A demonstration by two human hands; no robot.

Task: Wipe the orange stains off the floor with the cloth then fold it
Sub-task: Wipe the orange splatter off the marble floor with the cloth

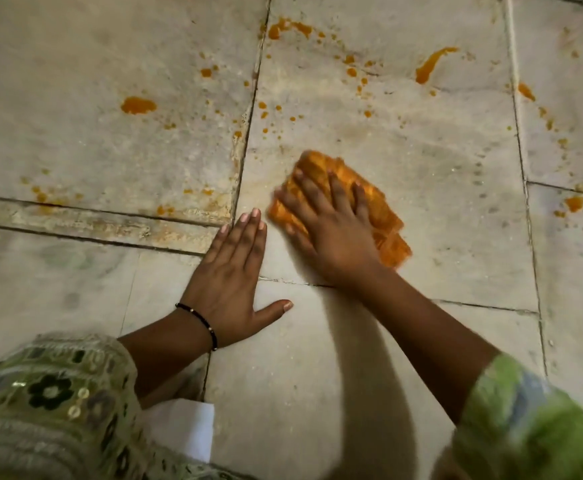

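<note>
cloth (pixel 380 206): orange, bunched, motion-blurred | right hand (pixel 328 230): fingers spread, pressed flat on it | left hand (pixel 234 271): flat on floor (pixel 317 375) | orange stains (pixel 138 105): scattered beyond

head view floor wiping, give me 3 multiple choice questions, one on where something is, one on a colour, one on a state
1. Where does the cloth lie?
A. under the right hand
B. under the left hand
C. folded on the person's lap

2. What colour is the band on the left wrist?
A. black
B. red
C. white

3. What is the state of the stains beyond the hands?
A. all wiped off
B. still on the floor
C. covered by the cloth

Answers:
1. A, the right hand's straight fingers press flat on the orange cloth.
2. A, a thin black band circles that wrist.
3. B, orange blots and drops lie on the tiles above both hands.
</note>
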